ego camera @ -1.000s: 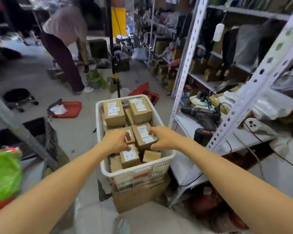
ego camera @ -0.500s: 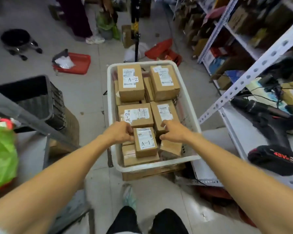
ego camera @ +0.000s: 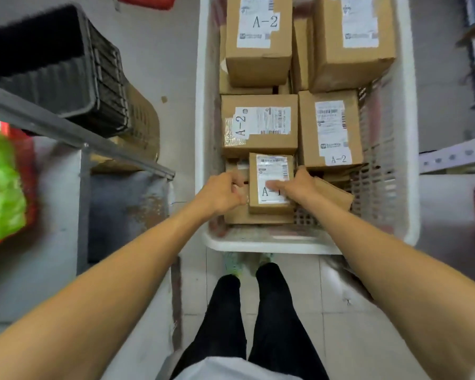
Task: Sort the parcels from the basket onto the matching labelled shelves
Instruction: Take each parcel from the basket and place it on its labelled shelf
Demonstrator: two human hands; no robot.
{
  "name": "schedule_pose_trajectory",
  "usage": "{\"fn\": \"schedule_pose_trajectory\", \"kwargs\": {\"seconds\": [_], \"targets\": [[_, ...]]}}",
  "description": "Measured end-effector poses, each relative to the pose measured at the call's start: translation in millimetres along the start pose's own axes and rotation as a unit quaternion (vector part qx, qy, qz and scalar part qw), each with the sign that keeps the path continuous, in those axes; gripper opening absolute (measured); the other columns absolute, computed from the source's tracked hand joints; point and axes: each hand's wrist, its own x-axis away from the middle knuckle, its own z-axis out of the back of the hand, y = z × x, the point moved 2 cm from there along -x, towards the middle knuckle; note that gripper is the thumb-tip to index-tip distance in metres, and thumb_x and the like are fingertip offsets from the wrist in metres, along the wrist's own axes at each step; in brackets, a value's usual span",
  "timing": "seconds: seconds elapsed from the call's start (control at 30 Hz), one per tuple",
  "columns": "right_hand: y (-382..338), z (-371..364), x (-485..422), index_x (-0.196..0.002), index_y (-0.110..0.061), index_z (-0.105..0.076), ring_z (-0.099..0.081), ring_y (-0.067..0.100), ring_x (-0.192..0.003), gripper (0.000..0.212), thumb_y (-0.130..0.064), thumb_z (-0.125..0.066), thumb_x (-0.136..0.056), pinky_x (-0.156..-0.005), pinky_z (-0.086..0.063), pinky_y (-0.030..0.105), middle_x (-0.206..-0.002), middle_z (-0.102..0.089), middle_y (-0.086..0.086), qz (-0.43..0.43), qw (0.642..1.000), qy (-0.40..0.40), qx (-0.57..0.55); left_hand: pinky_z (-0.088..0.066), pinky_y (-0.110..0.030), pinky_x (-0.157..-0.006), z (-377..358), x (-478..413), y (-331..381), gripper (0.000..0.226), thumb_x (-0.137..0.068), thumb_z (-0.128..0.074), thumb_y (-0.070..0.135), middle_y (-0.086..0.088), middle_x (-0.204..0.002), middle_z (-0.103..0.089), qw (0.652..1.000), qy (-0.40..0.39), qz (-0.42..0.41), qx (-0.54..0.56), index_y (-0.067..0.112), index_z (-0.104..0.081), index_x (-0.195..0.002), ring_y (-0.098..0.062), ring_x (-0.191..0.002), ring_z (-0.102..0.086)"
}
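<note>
both hands are in the near end of the white basket, closed on one small parcel from either side. the left hand grips its 9 o'clock edge with curled fingers, and the right hand holds the 3 o'clock edge, thumb lying across the white label, which reads "a-" with the rest covered. the small parcel sits on top of other brown boxes. at 12 o'clock from it lies a larger parcel marked a-2, and at 1 o'clock another a-2 box. a black crate stands well apart at 10 o'clock.
</note>
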Motion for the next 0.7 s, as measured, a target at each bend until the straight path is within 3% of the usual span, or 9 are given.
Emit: {"fn": "schedule_pose_trajectory", "kwargs": {"seconds": [0.07, 0.17, 0.33, 0.47, 0.57, 0.7], "targets": [[9, -13, -6, -0.127, -0.015, -0.055, -0.055, 0.017, -0.121, 0.067, -0.026, -0.086, -0.069, -0.101, -0.039, 0.027, -0.128, -0.061, 0.000, 0.004, 0.999, -0.032, 0.015, -0.045, -0.024, -0.060, -3, -7, -2, 0.022, -0.084, -0.061, 0.012, -0.001, -0.089, -0.064, 1.000, 0.007, 0.009, 0.016, 0.020, -0.055, -0.103, -0.009, -0.072, -0.056], [13, -20, -8, -0.118, -0.020, -0.063, -0.059, 0.018, -0.117, 0.056, -0.018, -0.087, -0.068, -0.100, -0.044, 0.030, -0.125, -0.065, 0.001, 0.006, 0.999, -0.039, 0.003, -0.044, -0.023, -0.067, -7, -11, -4, 0.028, -0.086, -0.061, 0.014, 0.001, -0.091, -0.063, 0.999, 0.019, 0.020, 0.030, 0.016, -0.058, -0.113, -0.008, -0.075, -0.056], [15, -21, -12, -0.122, -0.011, -0.051, -0.059, 0.023, -0.116, 0.073, -0.016, -0.091, -0.061, -0.098, -0.048, 0.039, -0.123, -0.064, 0.004, -0.035, 0.999, -0.015, 0.017, -0.047, -0.027, -0.076, -6, -8, 1, 0.034, -0.085, -0.060, 0.017, -0.002, -0.101, -0.064, 0.999, 0.012, 0.027, 0.018, 0.015, -0.058, -0.119, -0.016, -0.087, -0.059], [15, -17, -7, -0.119, -0.008, -0.057, -0.061, 0.023, -0.113, 0.056, -0.009, -0.084, -0.071, -0.093, -0.049, 0.034, -0.121, -0.065, 0.008, -0.019, 0.999, 0.028, 0.037, -0.041, -0.023, -0.057, 3, -4, 10, 0.029, -0.085, -0.060, 0.017, 0.003, -0.085, -0.064, 0.999, 0.014, 0.017, 0.029, 0.014, -0.059, -0.113, -0.008, -0.067, -0.055], [18, -19, -4, -0.114, -0.008, -0.061, -0.063, 0.022, -0.109, 0.048, -0.009, -0.083, -0.071, -0.087, -0.049, 0.030, -0.116, -0.068, 0.008, -0.001, 0.998, 0.046, 0.052, -0.045, -0.024, -0.056, 7, 0, 14, 0.031, -0.083, -0.062, 0.018, -0.001, -0.083, -0.068, 0.999, 0.015, 0.011, 0.035, 0.014, -0.059, -0.114, -0.009, -0.065, -0.057], [16, -21, -6, -0.129, -0.009, -0.051, -0.059, 0.022, -0.114, 0.071, -0.017, -0.086, -0.068, -0.093, -0.048, 0.031, -0.122, -0.065, 0.006, -0.020, 0.999, 0.028, 0.042, -0.043, -0.024, -0.060, 4, 4, 10, 0.037, -0.082, -0.061, 0.019, -0.002, -0.094, -0.065, 0.999, 0.014, 0.014, 0.037, 0.015, -0.058, -0.118, -0.013, -0.076, -0.058]]}}
